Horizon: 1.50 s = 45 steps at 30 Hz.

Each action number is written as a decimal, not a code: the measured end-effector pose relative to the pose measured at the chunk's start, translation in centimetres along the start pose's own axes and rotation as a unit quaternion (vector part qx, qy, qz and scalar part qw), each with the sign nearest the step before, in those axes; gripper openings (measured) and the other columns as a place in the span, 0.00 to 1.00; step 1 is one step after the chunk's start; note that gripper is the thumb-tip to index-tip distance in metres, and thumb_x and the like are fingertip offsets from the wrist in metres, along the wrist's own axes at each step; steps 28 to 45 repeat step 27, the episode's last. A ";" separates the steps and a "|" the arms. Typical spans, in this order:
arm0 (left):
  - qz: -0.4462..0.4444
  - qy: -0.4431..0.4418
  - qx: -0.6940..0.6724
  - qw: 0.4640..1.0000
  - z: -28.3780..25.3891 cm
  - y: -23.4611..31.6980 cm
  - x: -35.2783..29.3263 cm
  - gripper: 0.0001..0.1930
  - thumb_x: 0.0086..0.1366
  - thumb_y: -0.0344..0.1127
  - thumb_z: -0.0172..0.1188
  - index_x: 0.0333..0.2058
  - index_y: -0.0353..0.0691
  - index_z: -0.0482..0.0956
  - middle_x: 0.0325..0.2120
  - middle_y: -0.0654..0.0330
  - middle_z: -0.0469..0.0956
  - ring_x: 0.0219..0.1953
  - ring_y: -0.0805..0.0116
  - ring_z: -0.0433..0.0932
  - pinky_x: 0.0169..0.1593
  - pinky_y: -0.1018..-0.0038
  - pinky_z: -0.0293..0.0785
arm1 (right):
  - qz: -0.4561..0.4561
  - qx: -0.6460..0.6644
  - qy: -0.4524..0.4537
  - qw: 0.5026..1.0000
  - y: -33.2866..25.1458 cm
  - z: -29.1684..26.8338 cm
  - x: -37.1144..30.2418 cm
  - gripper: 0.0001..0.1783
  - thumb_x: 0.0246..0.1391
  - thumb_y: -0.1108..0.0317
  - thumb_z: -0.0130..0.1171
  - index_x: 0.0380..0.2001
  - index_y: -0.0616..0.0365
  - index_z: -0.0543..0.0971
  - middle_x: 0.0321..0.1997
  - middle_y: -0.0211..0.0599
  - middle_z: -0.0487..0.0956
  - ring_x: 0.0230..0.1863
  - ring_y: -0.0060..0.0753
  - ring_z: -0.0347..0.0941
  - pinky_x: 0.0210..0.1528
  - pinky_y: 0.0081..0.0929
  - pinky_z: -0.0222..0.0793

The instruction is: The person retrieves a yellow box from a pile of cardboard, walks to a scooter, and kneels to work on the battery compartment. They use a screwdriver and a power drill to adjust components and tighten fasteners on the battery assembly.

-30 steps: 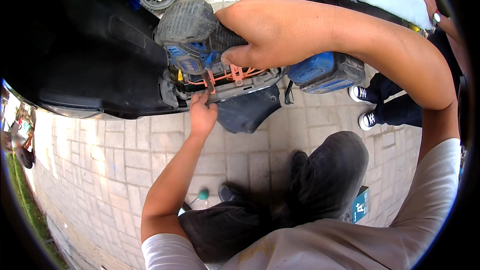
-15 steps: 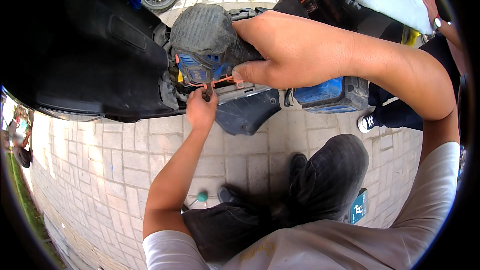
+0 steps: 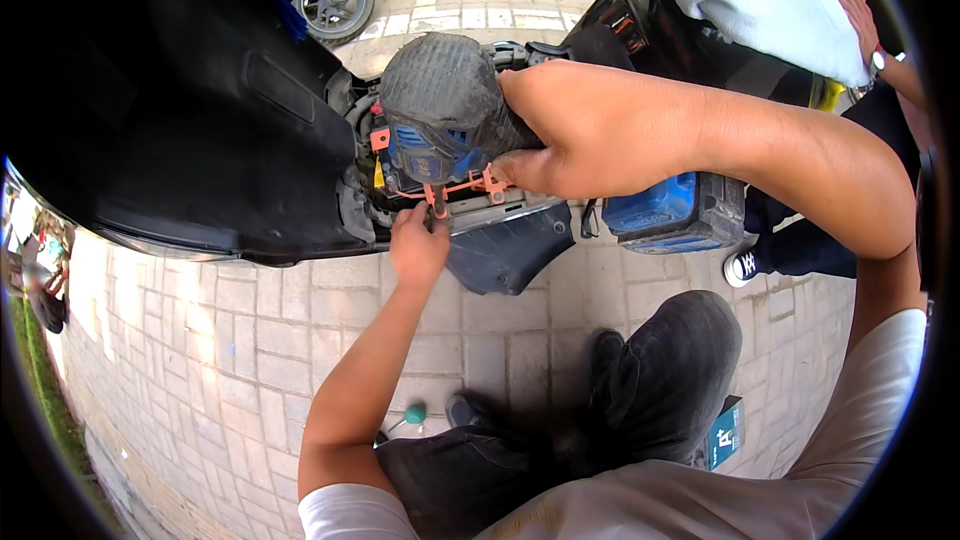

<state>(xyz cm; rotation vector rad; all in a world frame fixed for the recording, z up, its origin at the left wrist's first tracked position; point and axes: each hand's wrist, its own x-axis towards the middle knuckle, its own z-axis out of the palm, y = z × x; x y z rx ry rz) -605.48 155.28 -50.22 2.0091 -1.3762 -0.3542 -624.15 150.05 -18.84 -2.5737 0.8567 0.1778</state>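
Observation:
My right hand (image 3: 570, 125) is wrapped round the grip of a black and blue cordless power driver (image 3: 440, 80). Its blue-sided battery pack (image 3: 725, 208) shows beyond my wrist. The driver's nose points down at an orange bracket (image 3: 487, 183) on the opened body of a motor scooter. My left hand (image 3: 418, 245) has thumb and forefinger pinched together just below the nose, at a small dark piece by the orange part. Fingertips and tool hide most of what they grip there. A dark plastic panel (image 3: 510, 250) hangs beside the opening.
The scooter's large black body part (image 3: 230, 120) rises at the left. Another person's hand (image 3: 855, 15) rests by a light blue cloth (image 3: 760, 0) at the upper right. A green-knobbed tool (image 3: 415, 414) and a teal box (image 3: 725, 435) are on the paving near my feet.
The whole view has shifted, so everything sits slightly lower and further right. Both hands keep their places at the driver and bracket, and more of the orange part shows now.

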 end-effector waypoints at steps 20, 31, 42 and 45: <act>-0.037 -0.050 -0.059 0.996 -1.5 -0.9 3.2 0.15 0.63 0.40 0.53 0.28 0.33 0.79 0.17 0.52 0.76 0.20 0.59 0.75 0.28 0.66 0.70 | -0.025 -0.043 0.036 0.998 -0.6 0.8 0.5 0.21 0.50 0.60 0.60 0.27 0.72 0.71 0.22 0.57 0.72 0.27 0.53 0.73 0.30 0.37 0.68; -0.092 -0.073 -0.169 0.979 -1.9 -1.1 3.4 0.13 0.65 0.37 0.53 0.32 0.32 0.80 0.21 0.58 0.79 0.15 0.73 0.73 0.21 0.74 0.69 | -0.012 -0.058 0.022 0.998 -0.7 0.8 0.9 0.20 0.50 0.60 0.60 0.27 0.72 0.72 0.22 0.58 0.73 0.28 0.53 0.74 0.31 0.37 0.69; -0.092 -0.073 -0.169 0.979 -1.9 -1.1 3.4 0.13 0.65 0.37 0.53 0.32 0.32 0.80 0.21 0.58 0.79 0.15 0.73 0.73 0.21 0.74 0.69 | -0.012 -0.058 0.022 0.998 -0.7 0.8 0.9 0.20 0.50 0.60 0.60 0.27 0.72 0.72 0.22 0.58 0.73 0.28 0.53 0.74 0.31 0.37 0.69; -0.092 -0.073 -0.169 0.979 -1.9 -1.1 3.4 0.13 0.65 0.37 0.53 0.32 0.32 0.80 0.21 0.58 0.79 0.15 0.73 0.73 0.21 0.74 0.69 | -0.012 -0.058 0.022 0.998 -0.7 0.8 0.9 0.20 0.50 0.60 0.60 0.27 0.72 0.72 0.22 0.58 0.73 0.28 0.53 0.74 0.31 0.37 0.69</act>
